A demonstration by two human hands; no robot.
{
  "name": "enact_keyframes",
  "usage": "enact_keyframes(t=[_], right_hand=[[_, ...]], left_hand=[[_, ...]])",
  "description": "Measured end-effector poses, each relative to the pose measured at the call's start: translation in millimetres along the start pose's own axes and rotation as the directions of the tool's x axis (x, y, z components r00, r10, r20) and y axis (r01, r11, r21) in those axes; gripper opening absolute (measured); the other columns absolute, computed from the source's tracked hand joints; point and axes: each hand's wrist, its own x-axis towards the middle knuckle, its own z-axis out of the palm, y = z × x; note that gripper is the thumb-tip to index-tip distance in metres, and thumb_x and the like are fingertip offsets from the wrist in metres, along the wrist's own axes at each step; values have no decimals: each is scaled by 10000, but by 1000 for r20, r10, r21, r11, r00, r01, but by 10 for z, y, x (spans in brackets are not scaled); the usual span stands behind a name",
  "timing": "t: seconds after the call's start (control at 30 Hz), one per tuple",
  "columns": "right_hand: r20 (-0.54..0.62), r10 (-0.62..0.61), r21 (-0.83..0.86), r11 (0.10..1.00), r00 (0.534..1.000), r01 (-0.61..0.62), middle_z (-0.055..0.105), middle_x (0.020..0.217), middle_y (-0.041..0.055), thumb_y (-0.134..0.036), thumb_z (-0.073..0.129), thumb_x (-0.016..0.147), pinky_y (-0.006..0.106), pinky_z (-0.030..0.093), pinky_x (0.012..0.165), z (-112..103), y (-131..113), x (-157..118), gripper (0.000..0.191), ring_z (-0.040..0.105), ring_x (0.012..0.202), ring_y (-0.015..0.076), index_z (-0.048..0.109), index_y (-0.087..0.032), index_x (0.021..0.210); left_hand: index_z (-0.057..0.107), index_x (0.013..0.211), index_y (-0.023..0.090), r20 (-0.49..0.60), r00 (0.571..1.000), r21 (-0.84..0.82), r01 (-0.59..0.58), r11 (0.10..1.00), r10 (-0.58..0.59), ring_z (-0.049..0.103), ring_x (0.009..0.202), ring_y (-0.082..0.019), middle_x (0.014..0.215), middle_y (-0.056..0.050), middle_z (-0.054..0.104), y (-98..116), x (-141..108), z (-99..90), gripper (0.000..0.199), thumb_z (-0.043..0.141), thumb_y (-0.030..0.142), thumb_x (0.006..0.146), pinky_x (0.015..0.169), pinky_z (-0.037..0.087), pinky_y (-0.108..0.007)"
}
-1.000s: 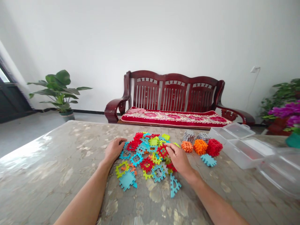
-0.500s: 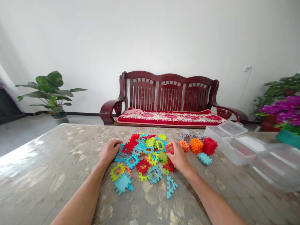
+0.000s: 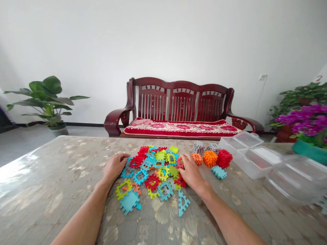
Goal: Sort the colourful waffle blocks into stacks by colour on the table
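Note:
A loose heap of interlocking plastic building tiles in red, blue, lime green, grey and orange lies on the table in front of me. My left hand (image 3: 116,167) rests at the heap's left edge, fingers loosely stretched toward the tiles and holding nothing I can see. At the right edge, my right hand (image 3: 191,172) has its thumb and fingers around a red tile (image 3: 180,162), partly hidden by the hand. Nearest me lie a solid blue tile (image 3: 129,201), a lime green frame tile (image 3: 123,189) and a blue triangular tile (image 3: 183,203).
Right of the heap stand stacks of orange tiles (image 3: 210,158), red tiles (image 3: 224,158) and grey tiles (image 3: 198,147), with a blue stack (image 3: 219,172) in front. Farther right is a clear plastic box (image 3: 251,166) with open lids. A wooden bench (image 3: 116,119) stands beyond the table (image 3: 76,170).
The whole view has shifted slightly, so things appear farther left. My right hand stays at the red tile, with its fingers reaching further over it. My left hand stays by the heap.

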Motion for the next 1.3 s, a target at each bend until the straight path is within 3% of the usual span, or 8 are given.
enact_keyframes(t=[0.27,0.5,0.67,0.77,0.83,0.97,1.1,1.3], right_hand=[[24,-38,-74,996,999,40,602,1232,121,-66,553,730,434,416,1092,-39,-90,14,492,536,1205,277,600,-193,1202],[-43,7,-109,994,999,-11,638,1266,128,-175,604,771,421,436,1057,-241,-131,93,570,573,1184,271,548,-163,1338],[-260,161,11,986,952,-164,655,1280,121,-338,627,785,445,429,1073,-720,373,312,585,589,1200,274,561,-180,1344],[-279,308,145,950,910,-277,614,1356,125,-392,628,774,416,418,1092,-1034,874,330,635,575,1247,258,542,-177,1365],[-296,355,139,934,887,-328,597,1374,154,-403,641,761,422,393,1111,-1189,1199,277,659,566,1262,272,546,-145,1360],[-282,425,121,905,860,-408,621,1337,169,-394,665,738,436,415,1080,-1309,1666,135,706,592,1227,284,519,-155,1387],[-236,431,127,902,871,-412,617,1342,168,-349,656,735,431,431,1062,-1266,1851,77,712,601,1217,272,491,-166,1403],[-244,418,91,908,875,-409,610,1337,184,-343,662,714,422,431,1068,-1220,1850,85,711,590,1231,281,507,-130,1374]], left_hand=[[746,1058,251,-6,1000,-2,-5,1000,5,669,1068,-220,1151,-38,744,2,0,-1,353,465,315,853,911,495,-291],[747,1068,245,11,1000,17,-4,1000,4,675,1060,-220,1145,-39,746,5,15,-16,371,457,311,848,904,497,-287],[743,1073,253,20,1000,27,-4,1000,4,675,1064,-226,1140,-38,749,-13,33,-9,373,447,323,857,902,498,-293],[743,1075,257,18,1000,23,-1,1000,0,681,1050,-231,1137,-40,751,-28,47,-1,372,453,332,854,890,505,-296],[748,1066,257,16,1000,20,2,1000,-3,686,1036,-235,1130,-43,753,-45,57,10,370,463,336,844,886,509,-299],[758,1030,256,-12,1000,0,-21,1000,21,690,1019,-232,1107,-42,759,-90,71,40,359,477,335,821,880,515,-295],[759,1022,263,-20,999,1,-29,1000,29,687,1020,-237,1108,-38,759,-110,75,50,361,471,346,821,892,514,-303],[760,1034,256,-1,1000,10,-23,1000,23,692,1007,-246,1110,-50,757,-100,75,37,375,465,360,828,876,518,-312]])
